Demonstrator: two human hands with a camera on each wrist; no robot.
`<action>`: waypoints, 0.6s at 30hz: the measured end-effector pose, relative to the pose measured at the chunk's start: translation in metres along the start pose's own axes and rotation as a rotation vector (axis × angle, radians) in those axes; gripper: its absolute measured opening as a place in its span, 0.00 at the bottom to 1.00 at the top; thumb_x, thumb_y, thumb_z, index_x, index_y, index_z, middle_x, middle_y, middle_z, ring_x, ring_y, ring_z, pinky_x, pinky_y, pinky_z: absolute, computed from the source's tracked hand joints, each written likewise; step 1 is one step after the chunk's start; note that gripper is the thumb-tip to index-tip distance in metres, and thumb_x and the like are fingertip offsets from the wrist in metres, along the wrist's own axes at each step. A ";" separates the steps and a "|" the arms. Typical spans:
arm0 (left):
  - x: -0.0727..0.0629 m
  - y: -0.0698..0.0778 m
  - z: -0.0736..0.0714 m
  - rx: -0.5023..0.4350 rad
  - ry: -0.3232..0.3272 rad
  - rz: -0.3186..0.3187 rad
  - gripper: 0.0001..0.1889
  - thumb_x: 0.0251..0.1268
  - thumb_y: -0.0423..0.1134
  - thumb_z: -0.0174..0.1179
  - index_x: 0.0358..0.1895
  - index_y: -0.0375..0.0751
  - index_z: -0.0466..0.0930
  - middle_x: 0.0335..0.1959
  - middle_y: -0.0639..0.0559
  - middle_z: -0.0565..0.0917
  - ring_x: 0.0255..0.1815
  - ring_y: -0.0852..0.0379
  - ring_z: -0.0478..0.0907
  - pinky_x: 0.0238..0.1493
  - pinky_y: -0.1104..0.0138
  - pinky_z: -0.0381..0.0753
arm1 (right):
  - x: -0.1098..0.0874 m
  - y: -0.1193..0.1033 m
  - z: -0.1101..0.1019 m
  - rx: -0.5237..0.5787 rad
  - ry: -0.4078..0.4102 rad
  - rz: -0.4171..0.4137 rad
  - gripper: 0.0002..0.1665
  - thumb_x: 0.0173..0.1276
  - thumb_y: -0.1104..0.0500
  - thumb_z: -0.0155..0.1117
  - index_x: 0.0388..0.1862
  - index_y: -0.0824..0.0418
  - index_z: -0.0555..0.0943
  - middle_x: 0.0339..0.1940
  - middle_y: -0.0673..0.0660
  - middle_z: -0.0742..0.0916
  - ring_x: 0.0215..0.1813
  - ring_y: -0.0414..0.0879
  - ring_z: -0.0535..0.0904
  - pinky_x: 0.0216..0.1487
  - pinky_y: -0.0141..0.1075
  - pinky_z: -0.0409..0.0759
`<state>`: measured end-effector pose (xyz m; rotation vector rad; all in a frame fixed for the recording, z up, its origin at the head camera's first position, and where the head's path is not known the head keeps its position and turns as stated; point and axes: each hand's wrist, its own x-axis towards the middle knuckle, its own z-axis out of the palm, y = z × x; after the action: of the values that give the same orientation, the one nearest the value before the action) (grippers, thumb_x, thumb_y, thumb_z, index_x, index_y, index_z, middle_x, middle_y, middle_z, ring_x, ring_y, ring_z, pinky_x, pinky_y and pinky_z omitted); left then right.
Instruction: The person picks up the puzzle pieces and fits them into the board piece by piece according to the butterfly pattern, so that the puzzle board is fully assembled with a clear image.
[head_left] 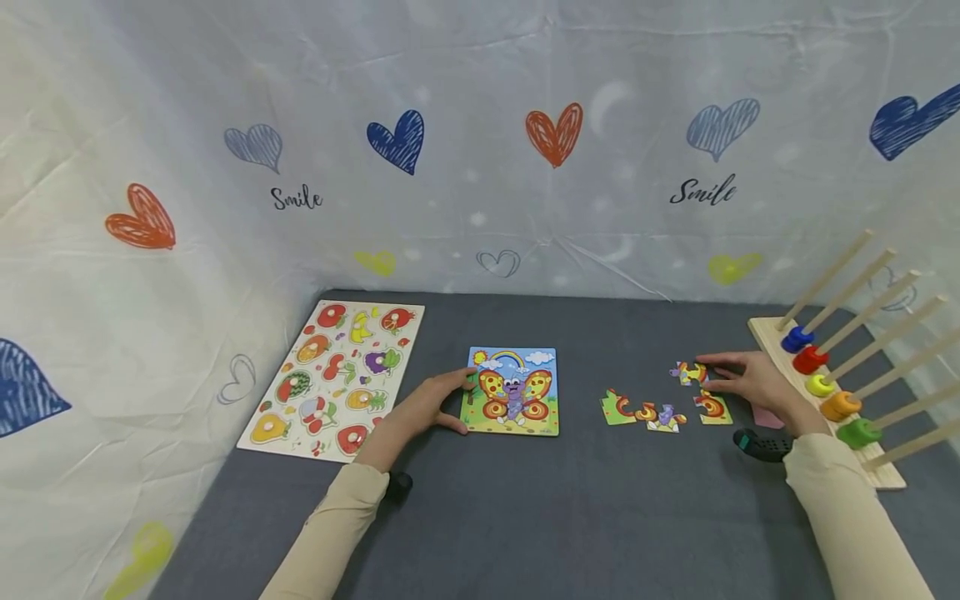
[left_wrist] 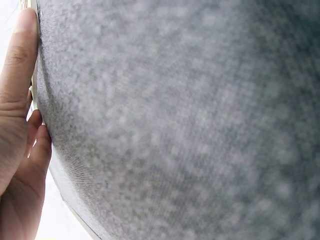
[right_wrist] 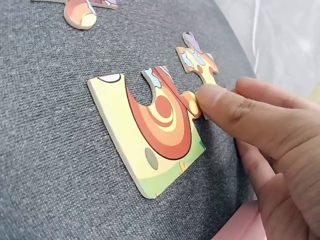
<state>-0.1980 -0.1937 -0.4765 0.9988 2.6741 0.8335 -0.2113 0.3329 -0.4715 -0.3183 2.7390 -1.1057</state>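
Observation:
My left hand touches the left edge of a square butterfly picture board, with thumb and fingers spread along that side. The left wrist view has the fingers against the board's rim. Over at the right, my right hand pinches a yellow and purple puzzle piece between thumb and fingers, low over the cloth. Its thumb also meets the tab of a corner puzzle piece with red and orange rings. Farther left lie joined puzzle pieces with green and butterfly parts.
A fruit puzzle board lies at the left. Beside my right forearm stands a wooden peg rack with coloured rings and long slanting dowels. A pink piece is partly under the right hand. A printed curtain closes off the back.

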 end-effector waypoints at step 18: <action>-0.001 -0.001 0.001 0.012 0.004 -0.004 0.47 0.44 0.44 0.76 0.69 0.33 0.63 0.59 0.44 0.78 0.69 0.46 0.64 0.69 0.54 0.63 | 0.001 -0.011 0.007 -0.051 0.072 0.033 0.27 0.59 0.60 0.72 0.54 0.73 0.78 0.49 0.72 0.83 0.49 0.62 0.80 0.43 0.37 0.83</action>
<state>-0.1973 -0.1942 -0.4777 0.9948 2.6867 0.8202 -0.2094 0.3199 -0.4689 -0.2441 2.8280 -1.0611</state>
